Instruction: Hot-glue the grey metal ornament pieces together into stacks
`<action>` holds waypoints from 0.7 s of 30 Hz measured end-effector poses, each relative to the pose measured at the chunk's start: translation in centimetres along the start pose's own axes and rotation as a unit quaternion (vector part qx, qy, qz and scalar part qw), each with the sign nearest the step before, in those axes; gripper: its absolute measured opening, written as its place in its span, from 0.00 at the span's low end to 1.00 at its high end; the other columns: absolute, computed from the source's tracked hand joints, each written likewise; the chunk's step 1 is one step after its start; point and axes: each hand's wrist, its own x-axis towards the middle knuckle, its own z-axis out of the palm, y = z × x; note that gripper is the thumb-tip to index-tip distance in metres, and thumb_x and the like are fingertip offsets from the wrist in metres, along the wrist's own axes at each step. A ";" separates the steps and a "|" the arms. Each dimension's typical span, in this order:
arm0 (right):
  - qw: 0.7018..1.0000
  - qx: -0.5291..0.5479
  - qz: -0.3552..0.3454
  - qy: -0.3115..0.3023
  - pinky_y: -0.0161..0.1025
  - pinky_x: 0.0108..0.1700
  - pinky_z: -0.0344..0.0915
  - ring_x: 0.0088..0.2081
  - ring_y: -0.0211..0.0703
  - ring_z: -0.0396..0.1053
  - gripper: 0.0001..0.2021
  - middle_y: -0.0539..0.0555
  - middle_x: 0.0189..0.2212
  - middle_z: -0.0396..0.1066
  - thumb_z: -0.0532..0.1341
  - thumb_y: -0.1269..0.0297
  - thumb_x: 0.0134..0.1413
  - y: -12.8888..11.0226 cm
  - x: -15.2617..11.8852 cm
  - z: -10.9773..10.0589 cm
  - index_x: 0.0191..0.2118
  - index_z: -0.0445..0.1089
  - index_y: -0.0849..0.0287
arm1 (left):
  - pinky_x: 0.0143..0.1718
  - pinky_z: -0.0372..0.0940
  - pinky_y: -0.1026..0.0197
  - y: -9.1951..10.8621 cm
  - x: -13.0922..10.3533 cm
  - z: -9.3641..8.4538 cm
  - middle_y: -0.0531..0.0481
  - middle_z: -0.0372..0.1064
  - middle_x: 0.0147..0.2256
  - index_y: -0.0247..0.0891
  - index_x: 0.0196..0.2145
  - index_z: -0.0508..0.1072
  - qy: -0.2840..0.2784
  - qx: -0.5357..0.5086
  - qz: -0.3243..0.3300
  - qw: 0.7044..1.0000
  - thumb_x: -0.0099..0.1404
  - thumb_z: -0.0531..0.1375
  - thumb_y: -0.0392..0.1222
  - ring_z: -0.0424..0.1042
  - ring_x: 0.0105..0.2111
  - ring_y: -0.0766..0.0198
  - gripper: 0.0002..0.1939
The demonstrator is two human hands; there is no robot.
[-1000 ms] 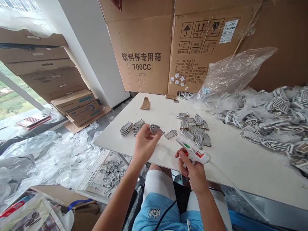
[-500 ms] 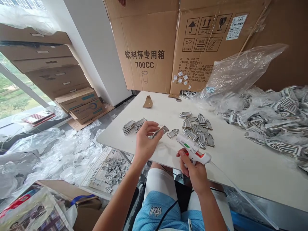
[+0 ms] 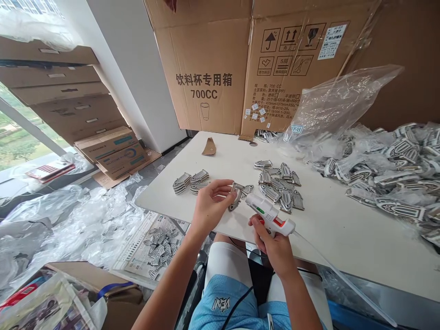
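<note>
Left hand [image 3: 209, 206] pinches a flat, pointed grey patch [image 3: 236, 191], mid-frame. Right hand [image 3: 273, 245] grip wraps a white plastic glue gun [image 3: 270, 214] above the smooth pale desk [image 3: 343, 238].

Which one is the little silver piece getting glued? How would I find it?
Start at the white table, at its near edge where two hands meet. The left hand pinches one small silver shield-shaped piece, with the white glue gun in the right hand aimed at it. It alone is lifted in fingers; the loose pieces and stacked pieces lie on the table.
</note>
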 end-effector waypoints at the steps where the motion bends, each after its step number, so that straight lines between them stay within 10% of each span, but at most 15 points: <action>1: 1.000 0.001 0.000 0.002 0.34 0.23 0.49 0.20 0.34 0.46 0.22 0.42 0.17 0.52 0.68 0.40 0.63 0.0 0.0 0.0 0.38 0.75 0.58 | 0.40 0.77 0.58 0.1 0.0 0.0 0.46 0.81 0.37 0.39 0.46 0.83 0.000 -0.002 -0.001 1.000 0.62 0.71 0.44 0.81 0.40 0.57 0.15; 21: 0.998 -0.029 0.011 0.051 0.36 0.23 0.55 0.21 0.36 0.52 0.22 0.44 0.17 0.55 0.70 0.41 0.58 -0.2 -0.2 0.5 0.34 0.76 0.58 | 0.40 0.78 0.57 0.3 0.0 -0.2 0.46 0.81 0.35 0.39 0.44 0.83 0.003 0.000 -0.006 1.000 0.59 0.73 0.43 0.81 0.38 0.57 0.15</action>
